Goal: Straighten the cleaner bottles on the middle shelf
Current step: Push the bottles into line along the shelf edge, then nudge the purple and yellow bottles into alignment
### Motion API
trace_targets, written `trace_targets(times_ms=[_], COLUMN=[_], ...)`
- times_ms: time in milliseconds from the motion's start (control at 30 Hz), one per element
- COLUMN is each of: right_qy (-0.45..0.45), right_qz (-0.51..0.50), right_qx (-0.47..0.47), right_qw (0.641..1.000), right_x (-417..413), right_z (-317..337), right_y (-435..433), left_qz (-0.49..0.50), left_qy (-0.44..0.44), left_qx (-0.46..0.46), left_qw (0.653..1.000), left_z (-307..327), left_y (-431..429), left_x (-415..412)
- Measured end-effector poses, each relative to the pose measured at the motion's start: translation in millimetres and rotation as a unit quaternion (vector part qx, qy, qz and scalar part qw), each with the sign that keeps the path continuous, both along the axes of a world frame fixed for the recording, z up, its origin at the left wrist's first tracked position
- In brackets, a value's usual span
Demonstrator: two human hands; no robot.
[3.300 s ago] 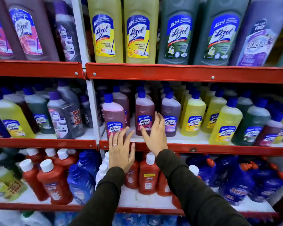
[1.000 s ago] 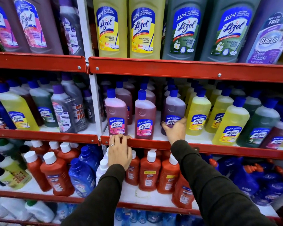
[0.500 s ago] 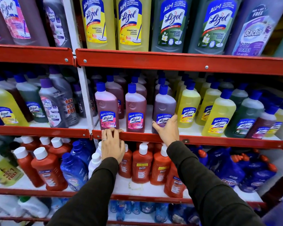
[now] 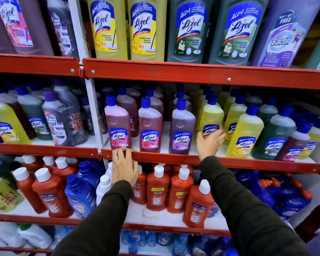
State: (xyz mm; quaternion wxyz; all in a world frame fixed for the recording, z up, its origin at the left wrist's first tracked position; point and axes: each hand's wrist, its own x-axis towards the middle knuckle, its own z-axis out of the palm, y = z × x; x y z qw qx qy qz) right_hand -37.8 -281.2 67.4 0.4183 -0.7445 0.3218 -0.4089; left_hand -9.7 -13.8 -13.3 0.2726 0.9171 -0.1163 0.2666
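Observation:
The middle shelf (image 4: 174, 160) has a red front rail and rows of blue-capped Lizol bottles. At its front stand two pink bottles (image 4: 118, 124) (image 4: 149, 126), then a purple bottle (image 4: 181, 128), all upright with labels forward. My right hand (image 4: 209, 141) wraps the lower part of a yellow bottle (image 4: 211, 115) just right of the purple one; the hand is a little blurred. My left hand (image 4: 125, 166) rests on the rail below the left pink bottle, fingers curled over its top edge. More yellow, green and maroon bottles fill the shelf to the right.
Tall Lizol and Bactin bottles (image 4: 146, 28) stand on the shelf above. Below are orange Bactin bottles (image 4: 157, 189), blue bottles (image 4: 79, 194) and blue refill pouches (image 4: 288, 196). A white upright post (image 4: 92, 111) divides this bay from the left bay of mixed cleaners.
My right hand left the purple bottle and moved right onto the yellow bottle. My left hand stays on the shelf rail. The camera view shifted slightly.

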Motion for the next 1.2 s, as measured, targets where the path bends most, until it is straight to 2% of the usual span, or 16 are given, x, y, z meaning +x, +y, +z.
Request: trace_targets(times_ms=[200, 433, 933, 1200], right_qy=[0.074, 0.127, 0.098, 0.089], right_qz=[0.049, 0.058, 0.035, 0.050], right_qx=[0.059, 0.024, -0.070, -0.073], right_qw=[0.994, 0.990, 0.992, 0.992], right_x=[23.8, 32.3, -15.9, -31.5], right_z=[3.7, -2.0, -15.9, -15.4], right_y=[-33.2, -47.1, -30.0, -24.6], left_qz=[0.004, 0.013, 0.028, 0.027], left_qy=[0.010, 0.005, 0.001, -0.004], left_qx=[-0.012, -0.018, -0.034, -0.043], left_qw=[1.000, 1.000, 0.999, 0.999], left_z=[-3.6, -5.0, -2.6, -3.7], left_y=[-1.2, -3.5, -11.1, -13.2], left_x=[3.5, 4.2, -1.9, -3.4])
